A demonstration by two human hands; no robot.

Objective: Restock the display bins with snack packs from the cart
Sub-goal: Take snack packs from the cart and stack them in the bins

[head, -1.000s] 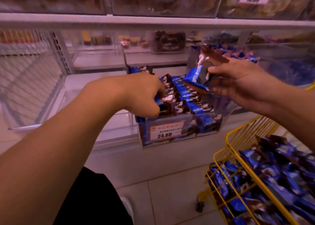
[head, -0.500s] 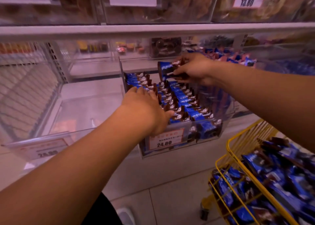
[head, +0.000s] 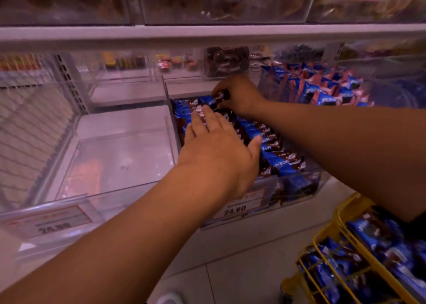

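Note:
A clear display bin [head: 297,192] on the lower shelf holds rows of blue-and-brown snack packs [head: 280,162]. My left hand [head: 219,149] lies flat on the packs in the bin's left row, fingers straight. At the back of the bin my right hand [head: 239,94] pinches one snack pack [head: 219,99], lowered among the rear packs. The yellow wire cart [head: 341,230] at the lower right holds several more of the same packs [head: 378,241].
A clear bin [head: 110,156] with nothing in it stands left of the filled one. Another bin [head: 327,89] with blue packs sits behind to the right. A shelf edge [head: 207,35] runs overhead, with more bins above. Tiled floor lies below.
My right hand brought its pack from mid-air down to the back of the bin. My left hand slid forward along the row and flattened.

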